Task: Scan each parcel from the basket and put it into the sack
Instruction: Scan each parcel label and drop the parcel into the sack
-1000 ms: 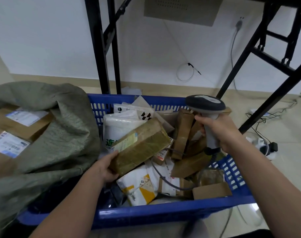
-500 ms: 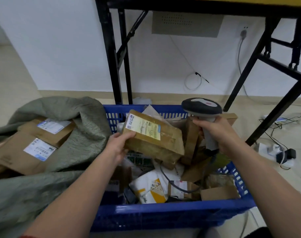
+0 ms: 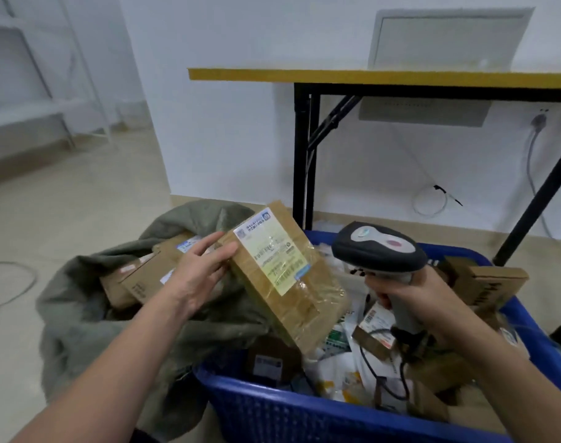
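My left hand [image 3: 196,276] grips a taped brown cardboard parcel [image 3: 292,289] by its left edge and holds it tilted above the blue basket's left end, its pale label facing up. My right hand [image 3: 413,298] is closed around the handle of a grey and black barcode scanner [image 3: 380,251], whose head sits just right of the parcel's label. The blue plastic basket [image 3: 272,410] holds several more parcels and white mail bags. The grey-green sack [image 3: 81,314] lies open at the left with brown boxes inside.
A yellow-edged folding table [image 3: 368,75] with black legs stands behind the basket. Cables hang on the white wall and lie on the floor at the left. A brown box [image 3: 493,282] leans on the basket's right rim. Pale floor stretches to the left.
My left hand lifted the brown parcel out of the basket, turned its label up and carried it left toward the sack. The scanner stayed beside it. My view rose and swung left.
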